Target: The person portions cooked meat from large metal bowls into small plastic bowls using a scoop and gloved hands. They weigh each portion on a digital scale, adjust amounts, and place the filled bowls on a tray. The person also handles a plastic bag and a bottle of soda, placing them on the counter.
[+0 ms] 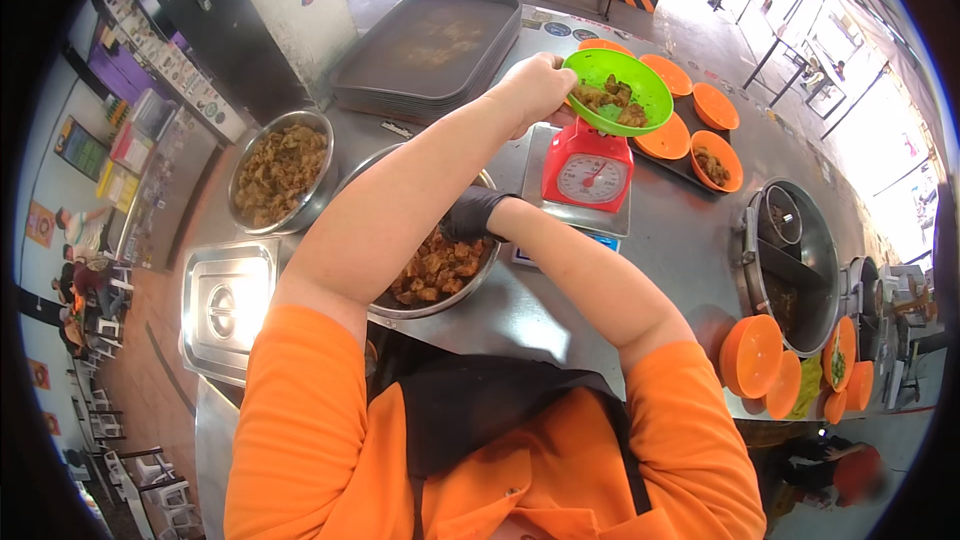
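Note:
My bare left hand (pixel 541 90) grips the rim of a green plastic bowl (pixel 652 105) with a few pieces of fried meat in it. The bowl is at the top of a red dial kitchen scale (pixel 589 169); whether it rests there I cannot tell. Below my left forearm, my right hand (pixel 476 217), in a black glove, reaches into a large steel bowl (pixel 480 281) of browned, fried meat pieces (pixel 435 266). Its fingertips are hidden, so its hold is unclear. Under the red scale is a flat steel-topped scale (pixel 536 187).
Another steel bowl (pixel 326 195) of fried food and a steel lid (pixel 199 300) lie left. Stacked trays (pixel 480 75) stand behind. Orange bowls (pixel 716 106), one holding meat (pixel 709 165), sit behind the scale. A divided steel pot (pixel 814 270) and more orange bowls (pixel 750 356) are right.

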Motion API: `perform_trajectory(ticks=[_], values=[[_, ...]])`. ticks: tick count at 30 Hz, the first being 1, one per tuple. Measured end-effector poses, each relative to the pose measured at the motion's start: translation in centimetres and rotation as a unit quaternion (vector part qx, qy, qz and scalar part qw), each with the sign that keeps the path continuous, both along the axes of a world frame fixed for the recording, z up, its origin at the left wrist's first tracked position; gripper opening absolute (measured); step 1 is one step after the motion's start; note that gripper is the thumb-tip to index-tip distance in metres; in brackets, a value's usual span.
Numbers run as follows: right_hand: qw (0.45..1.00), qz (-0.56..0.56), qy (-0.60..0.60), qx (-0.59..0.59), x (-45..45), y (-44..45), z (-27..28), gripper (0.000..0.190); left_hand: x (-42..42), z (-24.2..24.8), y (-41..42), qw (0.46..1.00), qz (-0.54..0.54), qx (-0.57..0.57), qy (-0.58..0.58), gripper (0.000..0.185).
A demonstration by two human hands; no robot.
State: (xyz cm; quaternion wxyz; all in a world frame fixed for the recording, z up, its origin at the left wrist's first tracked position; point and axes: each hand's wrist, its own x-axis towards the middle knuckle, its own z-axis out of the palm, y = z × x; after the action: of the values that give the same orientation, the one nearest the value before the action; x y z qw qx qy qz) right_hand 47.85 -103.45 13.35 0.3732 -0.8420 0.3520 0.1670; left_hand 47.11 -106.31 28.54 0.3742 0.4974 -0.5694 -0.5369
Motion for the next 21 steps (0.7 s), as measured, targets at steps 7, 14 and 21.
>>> perform_trajectory(ticks=[7, 14, 21], values=[[0.945, 0.140, -0.090, -0.281, 1.3, 4.2, -2.1, 0.050, -0.1, 0.9, 0.8, 1.000, 0.000, 0.021, -0.002, 0.048], [0.910, 0.081, -0.148, -0.379, 5.7, 5.3, -8.0, 0.049, -0.2, 1.2, 1.1, 1.000, 0.002, 0.023, 0.003, 0.049], [0.960, 0.067, -0.178, -0.207, 4.6, 1.2, -9.0, 0.051, -0.1, 0.4, 0.3, 1.000, -0.001, -0.001, 0.013, 0.044]])
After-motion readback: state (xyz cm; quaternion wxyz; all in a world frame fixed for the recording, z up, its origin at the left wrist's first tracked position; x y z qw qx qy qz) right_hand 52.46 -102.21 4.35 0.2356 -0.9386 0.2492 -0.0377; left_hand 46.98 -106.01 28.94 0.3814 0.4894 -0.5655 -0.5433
